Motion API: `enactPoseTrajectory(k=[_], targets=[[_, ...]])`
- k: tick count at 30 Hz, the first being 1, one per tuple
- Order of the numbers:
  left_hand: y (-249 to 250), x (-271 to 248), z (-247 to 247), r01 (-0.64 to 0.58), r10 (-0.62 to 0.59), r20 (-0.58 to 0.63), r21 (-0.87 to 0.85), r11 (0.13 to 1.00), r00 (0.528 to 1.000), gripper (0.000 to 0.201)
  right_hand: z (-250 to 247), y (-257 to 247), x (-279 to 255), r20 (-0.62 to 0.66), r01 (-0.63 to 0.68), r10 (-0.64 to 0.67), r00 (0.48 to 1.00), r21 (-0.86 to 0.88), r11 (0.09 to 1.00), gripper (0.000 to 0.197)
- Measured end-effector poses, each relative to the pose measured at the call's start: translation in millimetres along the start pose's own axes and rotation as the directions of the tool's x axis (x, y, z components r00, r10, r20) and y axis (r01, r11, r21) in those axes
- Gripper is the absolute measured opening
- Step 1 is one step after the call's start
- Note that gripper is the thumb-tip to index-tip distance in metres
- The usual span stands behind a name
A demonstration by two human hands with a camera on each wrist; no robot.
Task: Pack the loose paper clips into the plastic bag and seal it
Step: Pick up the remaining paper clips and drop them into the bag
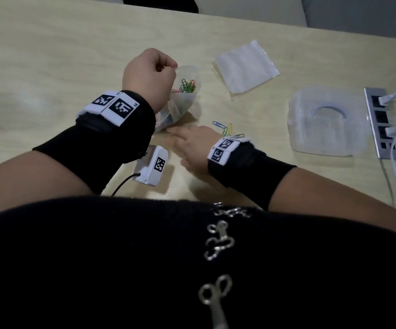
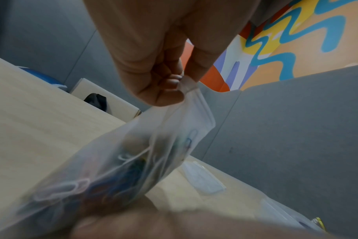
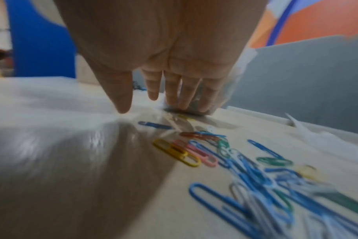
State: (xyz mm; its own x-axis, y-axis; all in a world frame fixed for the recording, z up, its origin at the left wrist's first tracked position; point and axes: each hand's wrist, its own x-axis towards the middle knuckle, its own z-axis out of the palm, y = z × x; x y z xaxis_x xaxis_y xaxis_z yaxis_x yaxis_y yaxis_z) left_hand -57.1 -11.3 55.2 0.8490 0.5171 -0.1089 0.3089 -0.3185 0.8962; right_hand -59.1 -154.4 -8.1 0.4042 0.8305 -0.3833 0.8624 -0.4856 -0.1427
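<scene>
My left hand (image 1: 151,72) pinches the top edge of a clear plastic bag (image 1: 185,91) and holds it upright on the table; in the left wrist view the thumb and fingers of the left hand (image 2: 174,87) clamp the bag (image 2: 133,153) at its rim. Coloured paper clips (image 1: 187,86) show inside it. My right hand (image 1: 189,144) lies flat with straight fingers, its fingertips (image 3: 186,103) against the bag's base. Loose paper clips (image 1: 227,129) lie on the table beside the right wrist, and the loose paper clips (image 3: 235,158) spread under the right palm.
A second empty zip bag (image 1: 246,66) lies flat further back. A clear plastic container (image 1: 327,122) sits to the right, with a metal USB hub (image 1: 382,122) and white cables at the table's right edge. A white tagged device (image 1: 153,166) lies near my body.
</scene>
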Motion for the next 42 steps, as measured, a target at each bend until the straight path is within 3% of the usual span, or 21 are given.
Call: enactPoseTrajectory(k=[2,6,10,12,15,17,19,24,26,28,30,31,33,35,36,39,42], targets=[[0,0,1,0.002,-0.002,0.014,0.001,1.0,1.0,0.019,5,-2,7,0.059,0.059,-0.054,0.997,-0.083,0.995,0.059],[-1,0,0,0.008,-0.008,0.006,-0.002,1.0,1.0,0.02,19,16,-3,0.079,0.019,-0.01,0.997,-0.118,0.993,0.066],[0,3,-4,0.0,0.0,-0.027,-0.003,1.0,1.0,0.018,26,34,-14,-0.105,-0.008,-0.003,0.994,-0.105,0.994,0.04],[1,4,-4,0.004,-0.004,-0.04,-0.005,1.0,0.999,0.017,21,33,-8,-0.197,0.005,-0.014,0.98,-0.046,0.999,0.04],[1,4,-3,0.001,0.0,-0.036,0.014,1.0,0.999,0.017,7,18,7,-0.105,0.004,-0.003,0.994,0.01,1.0,0.062],[1,3,-2,-0.007,0.007,-0.028,0.029,1.0,1.0,0.018,5,11,11,-0.03,-0.012,0.011,0.999,-0.041,0.999,0.069],[0,3,-2,-0.008,0.009,-0.03,0.039,0.999,1.0,0.018,8,11,5,-0.042,-0.014,0.01,0.999,-0.082,0.997,0.063],[0,1,4,-0.017,0.018,-0.024,0.046,0.999,1.0,0.02,26,34,-19,-0.173,-0.006,-0.007,0.985,-0.072,0.997,0.015],[1,-1,8,-0.025,0.026,-0.011,0.05,0.998,1.0,0.02,26,44,-28,-0.221,-0.029,0.028,0.975,-0.004,1.0,0.018],[2,-4,12,-0.034,0.034,0.003,0.057,0.998,0.999,0.019,17,47,-36,-0.24,-0.12,0.155,0.958,0.154,0.981,0.035],[1,-5,13,-0.04,0.039,0.017,0.064,0.997,0.999,0.018,9,51,-44,-0.164,-0.351,0.423,0.891,0.342,0.872,0.062],[1,-6,13,-0.043,0.042,0.021,0.067,0.997,0.999,0.019,7,55,-47,-0.071,-0.494,0.563,0.823,0.399,0.773,0.079],[0,-7,13,-0.056,0.054,0.028,0.067,0.996,0.998,0.019,7,60,-52,0.145,-0.75,0.754,0.641,0.328,0.574,0.108],[0,-8,13,-0.065,0.063,0.036,0.071,0.995,0.997,0.018,12,58,-50,0.277,-0.849,0.803,0.528,0.209,0.486,0.108],[0,-8,13,-0.065,0.063,0.039,0.072,0.995,0.997,0.018,16,56,-46,0.287,-0.855,0.807,0.516,0.217,0.471,0.098],[0,-10,14,-0.065,0.062,0.044,0.079,0.995,0.997,0.016,17,48,-28,0.209,-0.816,0.803,0.558,0.316,0.484,0.064],[-1,-10,15,-0.068,0.063,0.052,0.088,0.994,0.997,0.015,10,44,-16,0.172,-0.786,0.787,0.593,0.336,0.519,0.048]])
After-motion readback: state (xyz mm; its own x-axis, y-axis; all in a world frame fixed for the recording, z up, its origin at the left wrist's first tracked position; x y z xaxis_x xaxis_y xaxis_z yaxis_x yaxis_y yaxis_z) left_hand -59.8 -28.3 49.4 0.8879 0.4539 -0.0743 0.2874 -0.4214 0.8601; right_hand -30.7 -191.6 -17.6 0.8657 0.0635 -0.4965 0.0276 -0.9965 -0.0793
